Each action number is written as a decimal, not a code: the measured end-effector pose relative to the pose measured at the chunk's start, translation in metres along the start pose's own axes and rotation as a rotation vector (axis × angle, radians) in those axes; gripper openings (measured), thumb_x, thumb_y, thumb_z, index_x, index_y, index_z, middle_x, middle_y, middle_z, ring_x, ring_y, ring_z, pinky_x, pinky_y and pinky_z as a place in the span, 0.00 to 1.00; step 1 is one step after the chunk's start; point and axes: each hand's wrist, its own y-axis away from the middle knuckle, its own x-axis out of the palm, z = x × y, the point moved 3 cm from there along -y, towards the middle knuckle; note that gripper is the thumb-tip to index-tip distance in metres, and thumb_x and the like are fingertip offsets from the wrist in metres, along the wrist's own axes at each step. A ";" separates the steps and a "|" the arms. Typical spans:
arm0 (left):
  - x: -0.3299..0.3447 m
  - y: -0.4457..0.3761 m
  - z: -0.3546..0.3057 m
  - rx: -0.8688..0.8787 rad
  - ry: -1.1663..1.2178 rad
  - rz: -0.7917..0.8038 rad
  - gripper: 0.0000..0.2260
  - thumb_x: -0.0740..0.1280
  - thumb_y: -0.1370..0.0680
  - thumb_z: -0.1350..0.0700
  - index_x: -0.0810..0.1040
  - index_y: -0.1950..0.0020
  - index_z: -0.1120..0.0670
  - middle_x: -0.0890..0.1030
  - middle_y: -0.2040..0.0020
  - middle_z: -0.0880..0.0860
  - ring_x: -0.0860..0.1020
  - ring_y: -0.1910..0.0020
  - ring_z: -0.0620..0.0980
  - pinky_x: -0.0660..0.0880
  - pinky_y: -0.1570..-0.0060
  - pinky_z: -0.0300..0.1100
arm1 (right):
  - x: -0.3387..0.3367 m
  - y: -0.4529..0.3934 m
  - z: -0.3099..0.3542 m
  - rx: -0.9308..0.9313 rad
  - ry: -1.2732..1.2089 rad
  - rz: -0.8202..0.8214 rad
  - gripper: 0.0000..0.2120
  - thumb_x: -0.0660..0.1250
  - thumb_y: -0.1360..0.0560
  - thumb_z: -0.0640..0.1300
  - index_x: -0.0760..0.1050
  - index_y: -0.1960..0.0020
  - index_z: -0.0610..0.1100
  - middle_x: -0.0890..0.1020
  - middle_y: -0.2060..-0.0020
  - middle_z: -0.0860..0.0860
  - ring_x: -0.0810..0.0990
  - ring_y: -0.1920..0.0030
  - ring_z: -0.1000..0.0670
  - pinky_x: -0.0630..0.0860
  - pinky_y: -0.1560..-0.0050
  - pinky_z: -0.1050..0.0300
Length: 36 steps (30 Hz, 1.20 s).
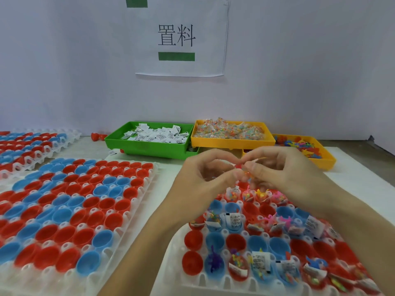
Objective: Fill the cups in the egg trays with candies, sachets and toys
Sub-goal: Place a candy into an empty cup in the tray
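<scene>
Head view: the left hand (210, 176) and right hand (284, 174) meet above the far rows of the near white plastic egg tray (213, 280), fingers curled together and pinching a small clear packet of coloured candies (242, 170) between them. Several red and blue cups in that tray hold sachets, candies and toys. Beyond on the desk (168, 189) sit a green bin of white sachets (149, 144), a yellow bin of candy packets (230, 141) and a yellow bin of toys (320, 161).

A plain pale wall (64, 60) is filling the upper view, evenly lit. A white paper sign (181, 37) with two black characters and green bars is hanging on it. A pale tabletop (352, 178) is running below.
</scene>
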 end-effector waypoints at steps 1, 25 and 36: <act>0.001 0.000 -0.001 0.009 -0.006 0.020 0.08 0.75 0.26 0.58 0.83 0.48 0.53 0.85 0.58 0.55 0.84 0.58 0.55 0.80 0.54 0.50 | 0.004 0.001 -0.001 -0.001 0.009 0.013 0.08 0.69 0.27 0.52 0.82 0.49 0.52 0.87 0.63 0.48 0.85 0.62 0.49 0.81 0.61 0.60; -0.003 -0.001 0.006 -0.069 0.102 0.029 0.08 0.74 0.27 0.66 0.82 0.50 0.58 0.84 0.59 0.55 0.84 0.60 0.51 0.80 0.55 0.40 | 0.015 0.010 -0.008 -0.008 -0.130 -0.142 0.05 0.71 0.26 0.45 0.85 0.53 0.49 0.86 0.63 0.49 0.85 0.62 0.53 0.80 0.59 0.65; -0.012 0.000 0.006 -0.085 0.057 0.063 0.08 0.74 0.28 0.67 0.82 0.50 0.61 0.86 0.58 0.57 0.84 0.61 0.51 0.81 0.58 0.41 | 0.021 0.013 -0.002 -0.112 -0.029 -0.196 0.08 0.73 0.30 0.48 0.85 0.52 0.52 0.87 0.58 0.58 0.85 0.55 0.59 0.80 0.53 0.67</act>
